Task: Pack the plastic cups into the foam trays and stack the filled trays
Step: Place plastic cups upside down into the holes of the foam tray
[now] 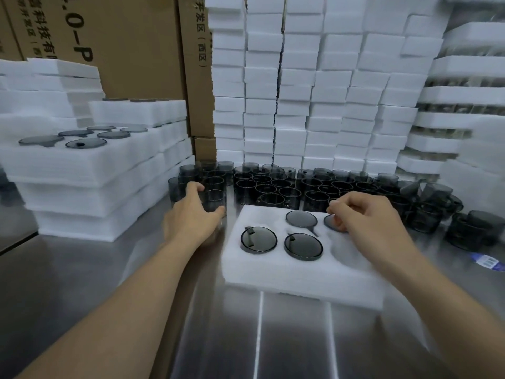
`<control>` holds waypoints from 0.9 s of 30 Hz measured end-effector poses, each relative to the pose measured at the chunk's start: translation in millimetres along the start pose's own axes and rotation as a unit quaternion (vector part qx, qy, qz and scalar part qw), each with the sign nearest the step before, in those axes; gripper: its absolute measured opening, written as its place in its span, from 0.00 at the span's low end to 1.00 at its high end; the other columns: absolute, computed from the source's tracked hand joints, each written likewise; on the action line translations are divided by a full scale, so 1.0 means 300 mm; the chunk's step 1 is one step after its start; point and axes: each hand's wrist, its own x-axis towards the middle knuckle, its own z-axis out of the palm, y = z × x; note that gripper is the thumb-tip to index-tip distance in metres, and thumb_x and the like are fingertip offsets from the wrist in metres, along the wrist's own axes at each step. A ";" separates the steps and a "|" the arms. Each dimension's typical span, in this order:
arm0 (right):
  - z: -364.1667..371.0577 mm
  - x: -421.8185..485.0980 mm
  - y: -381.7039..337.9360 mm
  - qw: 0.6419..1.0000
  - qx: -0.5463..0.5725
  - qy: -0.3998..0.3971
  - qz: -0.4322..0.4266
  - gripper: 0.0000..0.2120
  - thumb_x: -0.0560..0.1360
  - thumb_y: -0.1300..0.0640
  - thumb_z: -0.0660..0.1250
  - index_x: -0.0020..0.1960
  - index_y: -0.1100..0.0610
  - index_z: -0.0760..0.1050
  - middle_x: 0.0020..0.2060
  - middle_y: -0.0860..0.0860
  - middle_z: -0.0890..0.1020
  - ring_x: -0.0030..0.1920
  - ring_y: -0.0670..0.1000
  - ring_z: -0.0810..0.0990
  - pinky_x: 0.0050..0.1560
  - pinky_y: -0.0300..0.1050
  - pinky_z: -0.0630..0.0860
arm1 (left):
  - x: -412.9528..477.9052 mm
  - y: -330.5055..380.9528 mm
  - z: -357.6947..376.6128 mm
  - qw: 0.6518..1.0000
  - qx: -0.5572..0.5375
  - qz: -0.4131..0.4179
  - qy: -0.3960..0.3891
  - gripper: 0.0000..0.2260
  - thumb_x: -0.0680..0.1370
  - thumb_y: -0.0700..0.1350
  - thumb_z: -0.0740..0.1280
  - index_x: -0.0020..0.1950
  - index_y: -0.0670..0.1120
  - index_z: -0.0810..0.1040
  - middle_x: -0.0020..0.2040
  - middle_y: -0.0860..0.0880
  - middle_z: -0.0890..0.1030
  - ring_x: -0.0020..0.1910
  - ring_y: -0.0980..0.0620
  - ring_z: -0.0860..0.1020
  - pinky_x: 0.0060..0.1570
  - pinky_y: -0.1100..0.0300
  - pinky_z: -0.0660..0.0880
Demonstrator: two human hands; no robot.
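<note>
Left hand (191, 217): grip wide, fingers and thumb curled round an upright smoky-grey transparent plastic cup (214, 201) on the steel counter (273, 337), just left of the white foam tray (273, 272). Right hand (366, 217): grip narrow, fingertips pinching the rim of a grey cup (332, 224) seated in the tray's far-right pocket. Three more pockets hold cups; loose cups (273, 184) stand behind the tray.

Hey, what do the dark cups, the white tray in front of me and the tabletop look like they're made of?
Smoky grey see-through cups: probably tinted plastic, glossy; neighbours show through their walls. White rectangular tray: soft foam, matte, with fuzzy, layered edges. Silvery tabletop: seemingly brushed stainless steel, given its streaky reflections.
</note>
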 end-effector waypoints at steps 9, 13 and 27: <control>-0.004 -0.008 -0.003 0.994 -0.101 0.000 -0.043 0.11 0.80 0.52 0.69 0.40 0.50 0.81 0.33 0.45 0.85 0.42 0.50 0.85 0.48 0.51 0.80 | -0.012 0.116 -0.043 0.983 -0.176 0.021 -0.040 0.24 0.70 0.62 0.82 0.62 0.59 0.79 0.53 0.60 0.81 0.55 0.52 0.81 0.54 0.53 0.78; 0.007 -0.029 -0.016 0.976 -0.185 0.009 -0.111 0.02 0.79 0.47 0.67 0.48 0.42 0.79 0.40 0.33 0.82 0.41 0.41 0.80 0.47 0.52 0.81 | -0.089 0.252 -0.100 0.967 -0.208 0.145 0.016 0.24 0.68 0.62 0.82 0.62 0.63 0.80 0.51 0.66 0.81 0.51 0.67 0.79 0.50 0.58 0.78; 0.032 -0.070 -0.068 0.943 -0.074 0.125 -0.299 0.27 0.79 0.52 0.70 0.77 0.43 0.69 0.64 0.40 0.74 0.60 0.48 0.78 0.59 0.54 0.79 | -0.285 0.396 -0.156 0.865 -0.389 0.304 0.087 0.33 0.74 0.49 0.82 0.76 0.52 0.74 0.62 0.56 0.85 0.65 0.57 0.82 0.60 0.55 0.80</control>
